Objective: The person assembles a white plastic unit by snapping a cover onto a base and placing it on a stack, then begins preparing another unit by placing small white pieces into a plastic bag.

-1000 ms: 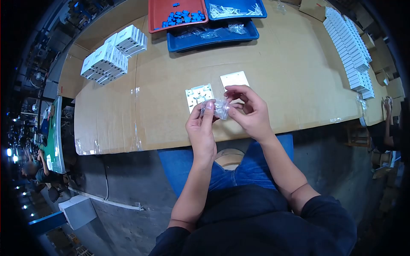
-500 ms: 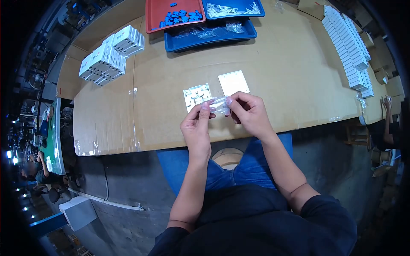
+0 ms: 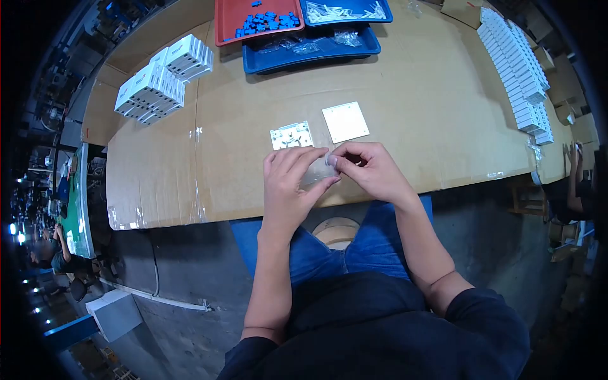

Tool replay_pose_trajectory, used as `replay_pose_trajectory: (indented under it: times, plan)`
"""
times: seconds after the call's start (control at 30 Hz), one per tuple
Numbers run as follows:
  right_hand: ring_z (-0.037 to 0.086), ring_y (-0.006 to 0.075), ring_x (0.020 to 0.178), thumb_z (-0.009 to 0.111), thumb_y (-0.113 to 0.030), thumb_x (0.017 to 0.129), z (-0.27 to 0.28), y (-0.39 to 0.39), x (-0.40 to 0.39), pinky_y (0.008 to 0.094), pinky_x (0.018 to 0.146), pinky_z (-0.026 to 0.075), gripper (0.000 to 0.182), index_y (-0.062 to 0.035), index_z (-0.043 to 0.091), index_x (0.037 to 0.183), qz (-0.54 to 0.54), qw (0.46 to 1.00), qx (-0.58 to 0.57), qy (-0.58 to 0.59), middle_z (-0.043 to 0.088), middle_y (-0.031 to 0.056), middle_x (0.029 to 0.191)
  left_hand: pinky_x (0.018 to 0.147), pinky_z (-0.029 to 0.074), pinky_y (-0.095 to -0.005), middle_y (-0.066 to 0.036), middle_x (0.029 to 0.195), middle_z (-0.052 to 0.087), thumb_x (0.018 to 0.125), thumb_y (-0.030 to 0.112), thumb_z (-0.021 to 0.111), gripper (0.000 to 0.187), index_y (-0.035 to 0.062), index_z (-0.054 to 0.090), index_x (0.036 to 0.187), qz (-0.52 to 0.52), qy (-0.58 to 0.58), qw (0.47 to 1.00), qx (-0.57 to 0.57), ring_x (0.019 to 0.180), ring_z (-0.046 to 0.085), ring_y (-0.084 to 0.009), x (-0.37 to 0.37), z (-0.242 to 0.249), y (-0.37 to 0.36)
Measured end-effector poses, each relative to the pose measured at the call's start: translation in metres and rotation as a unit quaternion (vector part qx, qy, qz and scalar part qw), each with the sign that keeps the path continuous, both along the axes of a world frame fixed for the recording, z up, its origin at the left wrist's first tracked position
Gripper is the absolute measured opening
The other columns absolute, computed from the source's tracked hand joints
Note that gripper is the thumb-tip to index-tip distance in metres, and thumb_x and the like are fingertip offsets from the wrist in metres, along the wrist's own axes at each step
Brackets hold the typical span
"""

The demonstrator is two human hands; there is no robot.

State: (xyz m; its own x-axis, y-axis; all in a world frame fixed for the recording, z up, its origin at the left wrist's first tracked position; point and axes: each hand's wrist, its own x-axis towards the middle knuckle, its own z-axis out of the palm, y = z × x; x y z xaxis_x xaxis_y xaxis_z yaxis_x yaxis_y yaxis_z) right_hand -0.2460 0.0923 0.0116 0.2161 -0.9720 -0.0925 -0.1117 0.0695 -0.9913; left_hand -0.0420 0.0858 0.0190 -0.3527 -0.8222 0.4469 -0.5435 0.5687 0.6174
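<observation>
A small clear plastic bag is between my two hands, above the table's front edge. My left hand curves around its left side, fingers on top and thumb below. With thumb and forefinger, my right hand pinches the bag's right end. Just beyond my left hand lies a white plate with moulded parts, its near part covered by my fingers. A flat white square cover rests to its right on the cardboard-covered table.
A red tray holds blue pieces; one blue tray holds white pieces, another clear bags. White boxes stand stacked at left and right. Other people sit at the far left and far right.
My left hand has turned from a fingertip pinch to curving over the bag, covering more of the moulded plate. My right hand still pinches the bag's end, almost in place.
</observation>
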Motion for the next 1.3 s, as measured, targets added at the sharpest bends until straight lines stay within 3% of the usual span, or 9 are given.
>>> replay_pose_trajectory:
  times: [0.27, 0.33, 0.43, 0.53, 0.77, 0.83, 0.97, 1.0, 1.3]
  plan:
    - [0.061, 0.0071, 0.077, 0.066, -0.01, 0.099, 0.006, -0.001, -0.005, 0.0257, 0.068, 0.05, 0.014, -0.0002, 0.074, 0.104, 0.055, 0.994, 0.005, 0.093, 0.072, 0.0031, 0.089, 0.091, 0.051, -0.0342, -0.007, 0.104, 0.074, 0.078, 0.012, 0.087, 0.037, 0.0045, 0.075, 0.112, -0.018, 0.094, 0.985, 0.143, 0.099, 0.069, -0.021, 0.001, -0.01, 0.004]
    - [0.066, 0.0155, 0.081, 0.064, -0.011, 0.099, 0.016, 0.0, -0.003, 0.0304, 0.073, 0.052, 0.016, 0.001, 0.073, 0.104, -0.032, 0.991, -0.07, 0.108, 0.072, 0.0117, 0.102, 0.089, 0.053, -0.0321, -0.007, 0.104, 0.074, 0.08, 0.01, 0.086, 0.036, 0.0035, 0.074, 0.113, -0.016, 0.135, 0.969, 0.208, 0.098, 0.07, -0.0184, 0.001, -0.011, 0.007]
    - [0.069, 0.022, 0.096, 0.06, -0.012, 0.102, 0.017, -0.001, -0.01, 0.0352, 0.084, 0.054, 0.019, 0.0012, 0.072, 0.107, 0.032, 0.979, -0.18, 0.091, 0.067, 0.0157, 0.122, 0.087, 0.055, -0.0334, -0.009, 0.102, 0.075, 0.081, 0.014, 0.086, 0.036, 0.0006, 0.074, 0.112, -0.002, 0.189, 0.949, 0.253, 0.093, 0.071, -0.0197, -0.001, -0.011, 0.009]
    - [0.065, 0.0168, 0.099, 0.057, -0.016, 0.106, 0.005, -0.004, -0.015, 0.031, 0.085, 0.053, 0.024, 0.0013, 0.072, 0.11, 0.129, 0.957, -0.231, 0.12, 0.063, 0.013, 0.136, 0.088, 0.054, -0.0305, -0.007, 0.104, 0.074, 0.084, 0.008, 0.085, 0.034, 0.0004, 0.073, 0.115, -0.033, 0.199, 0.934, 0.296, 0.1, 0.068, -0.0141, -0.004, -0.01, 0.01]
    - [0.065, 0.0132, 0.092, 0.053, -0.025, 0.109, 0.003, 0.0, -0.013, 0.0305, 0.079, 0.052, 0.037, 0.0037, 0.071, 0.124, 0.153, 0.985, -0.018, -0.081, 0.065, 0.0118, 0.132, 0.084, 0.055, -0.0311, -0.009, 0.102, 0.074, 0.105, 0.037, 0.062, 0.041, -0.0007, 0.073, 0.117, -0.144, 0.341, 0.771, 0.519, 0.088, 0.068, -0.0148, -0.003, -0.034, 0.011]
    - [0.071, 0.0162, 0.086, 0.053, -0.027, 0.11, 0.002, -0.002, -0.014, 0.0324, 0.085, 0.057, 0.04, 0.007, 0.073, 0.106, 0.164, 0.981, 0.024, -0.1, 0.063, 0.0166, 0.133, 0.084, 0.055, -0.0319, -0.01, 0.103, 0.073, 0.108, 0.043, 0.055, 0.047, -0.0007, 0.072, 0.118, -0.14, 0.354, 0.753, 0.537, 0.087, 0.068, -0.0147, -0.004, -0.041, 0.012]
    - [0.071, 0.015, 0.082, 0.054, -0.025, 0.11, 0.003, -0.004, -0.01, 0.0316, 0.084, 0.058, 0.038, 0.0072, 0.074, 0.105, 0.153, 0.982, 0.047, -0.101, 0.063, 0.0159, 0.134, 0.088, 0.06, -0.0425, -0.009, 0.102, 0.069, 0.11, 0.04, 0.051, 0.042, 0.0022, 0.064, 0.123, -0.191, 0.503, 0.567, 0.623, 0.086, 0.069, -0.0179, -0.004, -0.05, 0.01]
    - [0.069, 0.0171, 0.096, 0.056, -0.025, 0.108, -0.002, -0.005, -0.01, 0.0329, 0.088, 0.055, 0.036, 0.0043, 0.076, 0.108, 0.161, 0.984, 0.01, -0.08, 0.065, 0.016, 0.133, 0.088, 0.061, -0.0448, -0.008, 0.102, 0.068, 0.11, 0.04, 0.051, 0.041, 0.0032, 0.063, 0.123, -0.202, 0.528, 0.509, 0.65, 0.086, 0.069, -0.018, -0.002, -0.051, 0.009]
    - [0.064, 0.0283, 0.125, 0.057, -0.039, 0.106, -0.011, -0.017, -0.017, 0.0401, 0.104, 0.051, 0.044, 0.0, 0.078, 0.111, 0.218, 0.97, 0.025, -0.1, 0.06, 0.0156, 0.148, 0.088, 0.063, -0.0487, -0.007, 0.104, 0.068, 0.108, 0.034, 0.058, 0.034, 0.0031, 0.064, 0.12, -0.187, 0.512, 0.508, 0.667, 0.088, 0.069, -0.0192, -0.002, -0.064, 0.004]
